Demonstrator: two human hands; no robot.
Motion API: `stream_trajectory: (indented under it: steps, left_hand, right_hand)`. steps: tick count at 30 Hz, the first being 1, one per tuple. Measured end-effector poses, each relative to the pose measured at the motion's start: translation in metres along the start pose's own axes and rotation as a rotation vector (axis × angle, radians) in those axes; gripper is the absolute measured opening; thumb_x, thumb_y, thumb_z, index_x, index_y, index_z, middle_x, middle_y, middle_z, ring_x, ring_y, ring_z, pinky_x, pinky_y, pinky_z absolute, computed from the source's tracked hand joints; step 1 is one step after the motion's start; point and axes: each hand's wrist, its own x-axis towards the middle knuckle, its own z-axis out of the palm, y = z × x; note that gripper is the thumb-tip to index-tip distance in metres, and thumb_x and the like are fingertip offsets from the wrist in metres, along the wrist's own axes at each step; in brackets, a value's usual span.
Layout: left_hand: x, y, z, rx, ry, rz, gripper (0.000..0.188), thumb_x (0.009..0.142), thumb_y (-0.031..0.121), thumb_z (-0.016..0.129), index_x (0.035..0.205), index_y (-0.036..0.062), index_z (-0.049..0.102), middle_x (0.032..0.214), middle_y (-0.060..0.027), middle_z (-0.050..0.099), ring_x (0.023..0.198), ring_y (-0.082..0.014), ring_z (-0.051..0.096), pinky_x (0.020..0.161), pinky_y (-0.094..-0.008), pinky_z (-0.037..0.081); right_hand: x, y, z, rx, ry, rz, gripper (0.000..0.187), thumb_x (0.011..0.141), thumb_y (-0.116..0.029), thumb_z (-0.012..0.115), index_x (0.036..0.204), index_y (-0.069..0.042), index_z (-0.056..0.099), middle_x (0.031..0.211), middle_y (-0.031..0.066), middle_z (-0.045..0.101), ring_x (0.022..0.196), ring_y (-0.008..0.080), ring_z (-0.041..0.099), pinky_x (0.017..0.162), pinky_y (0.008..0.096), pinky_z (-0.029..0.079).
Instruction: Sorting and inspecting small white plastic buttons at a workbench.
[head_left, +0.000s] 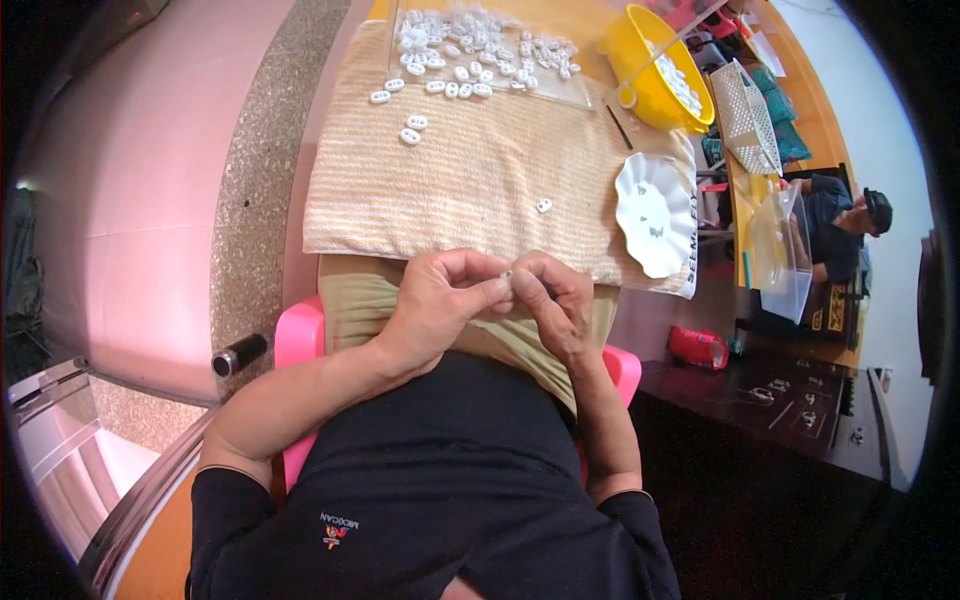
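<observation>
Dark capital letters (691,237) run along the right edge of the striped towel (470,190). One small light word (339,521) stands with a coloured emblem (332,539) on the near black shirt (440,440). Dark marks on the far white oval pieces (452,90) are illegible.

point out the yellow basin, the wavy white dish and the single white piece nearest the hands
yellow basin (660,115): head view, outer wall
wavy white dish (664,205): head view, bare inner surface
single white piece (544,206): head view, middle of its upper face
</observation>
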Motion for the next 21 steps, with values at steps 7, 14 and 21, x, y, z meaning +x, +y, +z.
stream_trajectory:
  steps: [7,14,21]
  left_hand:
    - [0.001,-0.001,-0.004,0.053,-0.025,0.047,0.015,0.088,0.003,0.064,0.101,-0.0038,0.064,0.089,-0.0085,0.067,0.081,-0.0134,0.064,0.076,-0.0266,0.055]
    - [0.002,0.004,-0.003,-0.018,-0.02,0.022,0.016,0.089,0.004,0.065,0.103,-0.0023,0.063,0.091,-0.0086,0.067,0.08,-0.0141,0.066,0.074,-0.0268,0.056]
    - [0.003,0.012,-0.003,-0.167,0.073,-0.06,0.017,0.089,0.004,0.064,0.105,0.0002,0.062,0.092,-0.0083,0.067,0.081,-0.0156,0.067,0.075,-0.0268,0.057]
  right_hand:
    - [0.003,-0.006,0.001,0.171,-0.043,0.02,0.018,0.098,-0.011,0.053,0.09,0.002,0.061,0.08,0.0023,0.063,0.077,0.0059,0.057,0.071,0.0205,0.049]
    - [0.012,-0.002,-0.012,0.125,-0.111,0.035,0.017,0.097,-0.012,0.056,0.091,0.002,0.062,0.082,0.0029,0.065,0.076,0.007,0.06,0.071,0.0217,0.05]
    - [0.039,-0.017,-0.042,0.005,-0.209,0.077,0.017,0.094,-0.012,0.06,0.091,0.004,0.064,0.084,0.0047,0.063,0.075,0.0094,0.06,0.069,0.0235,0.049]
